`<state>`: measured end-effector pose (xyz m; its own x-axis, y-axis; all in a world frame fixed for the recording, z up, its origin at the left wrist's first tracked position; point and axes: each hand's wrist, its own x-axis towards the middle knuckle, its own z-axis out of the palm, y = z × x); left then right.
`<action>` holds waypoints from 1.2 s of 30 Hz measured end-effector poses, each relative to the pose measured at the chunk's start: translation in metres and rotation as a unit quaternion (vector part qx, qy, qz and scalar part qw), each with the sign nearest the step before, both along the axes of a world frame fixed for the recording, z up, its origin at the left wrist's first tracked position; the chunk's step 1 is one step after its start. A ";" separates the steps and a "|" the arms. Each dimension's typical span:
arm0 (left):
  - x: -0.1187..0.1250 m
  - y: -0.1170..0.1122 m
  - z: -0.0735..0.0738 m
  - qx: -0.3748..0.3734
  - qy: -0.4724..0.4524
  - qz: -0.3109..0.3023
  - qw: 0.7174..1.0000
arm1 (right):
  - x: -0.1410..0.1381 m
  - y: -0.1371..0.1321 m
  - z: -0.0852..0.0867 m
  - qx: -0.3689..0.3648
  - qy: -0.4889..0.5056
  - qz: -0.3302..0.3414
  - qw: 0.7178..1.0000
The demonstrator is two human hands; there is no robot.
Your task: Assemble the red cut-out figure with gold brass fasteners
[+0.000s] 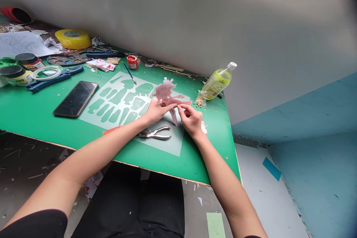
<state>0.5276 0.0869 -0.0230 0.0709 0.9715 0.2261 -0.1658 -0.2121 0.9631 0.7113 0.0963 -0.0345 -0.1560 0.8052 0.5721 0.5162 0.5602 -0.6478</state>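
Note:
My left hand (156,111) pinches a pink cut-out paper piece (164,91) from below, holding it upright over the green table (33,115). Just to its right, my right hand (192,119) has its fingers closed on a narrow strip of the same pink paper. Both hands hover above a pale sheet with cut-out shapes (122,98). A metal hole punch (156,134) lies on that sheet right beneath my left wrist.
A black phone (76,98) lies left of the sheet. A yellow-green bottle (219,81) rests on its side near a bag of small gold bits (199,101). Paint jars (19,74), tape rolls (73,38), a red pot (132,61) and a brush (129,73) crowd the back.

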 end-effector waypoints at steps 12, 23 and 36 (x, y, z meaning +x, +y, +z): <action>-0.003 -0.002 0.006 0.009 0.036 -0.003 0.999 | -0.002 0.000 -0.001 -0.021 0.039 0.018 0.999; -0.001 0.000 0.001 0.003 0.060 0.037 0.998 | 0.000 0.001 -0.002 -0.025 0.030 0.014 0.999; 0.000 -0.001 -0.002 0.027 0.074 0.068 0.995 | -0.002 0.000 -0.004 -0.045 0.025 0.022 0.998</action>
<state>0.5280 0.0858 -0.0252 -0.0237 0.9614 0.2741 0.0097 -0.2740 0.9617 0.7096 0.0961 -0.0380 -0.1650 0.8464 0.5064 0.4589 0.5204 -0.7201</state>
